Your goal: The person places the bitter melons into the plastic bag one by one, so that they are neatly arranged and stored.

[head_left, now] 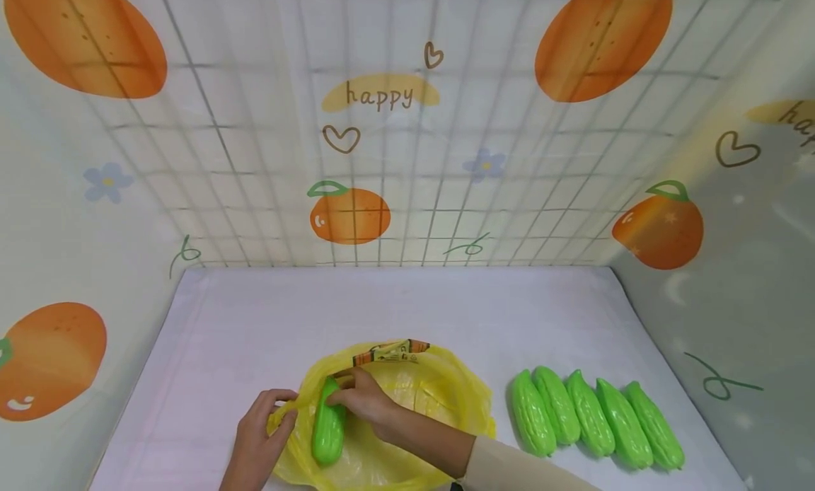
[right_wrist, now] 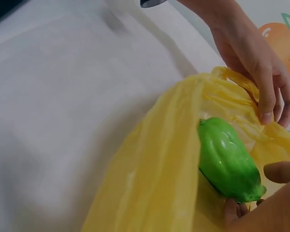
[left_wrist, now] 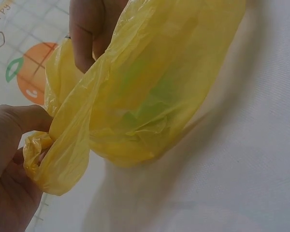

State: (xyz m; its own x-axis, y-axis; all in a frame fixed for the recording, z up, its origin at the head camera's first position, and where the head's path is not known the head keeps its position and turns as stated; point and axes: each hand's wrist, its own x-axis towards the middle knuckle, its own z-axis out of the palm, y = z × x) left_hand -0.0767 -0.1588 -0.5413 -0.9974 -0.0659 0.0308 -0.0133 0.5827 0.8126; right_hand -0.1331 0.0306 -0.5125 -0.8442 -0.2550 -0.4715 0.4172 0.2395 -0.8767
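Note:
A yellow plastic bag [head_left: 382, 445] lies spread on the table with its mouth facing up. My left hand [head_left: 262, 427] holds the bag's left side; in the left wrist view its fingers [left_wrist: 33, 118] grip a bunched loop of the film. Inside the bag, near its left wall, is a glossy, ribbed green bitter melon [right_wrist: 227, 159]. My right hand [head_left: 366, 400] reaches into the mouth and grips the melon's far end, thumb over it and fingers beyond. Through the film, the left wrist view shows only a green blur.
Several more green bitter melons [head_left: 588, 414] lie side by side in a slanted row right of the bag. White cloth covers the table [head_left: 407, 300]. Printed fabric over a wire grid [head_left: 407, 158] rises at the back, with fabric walls on both sides.

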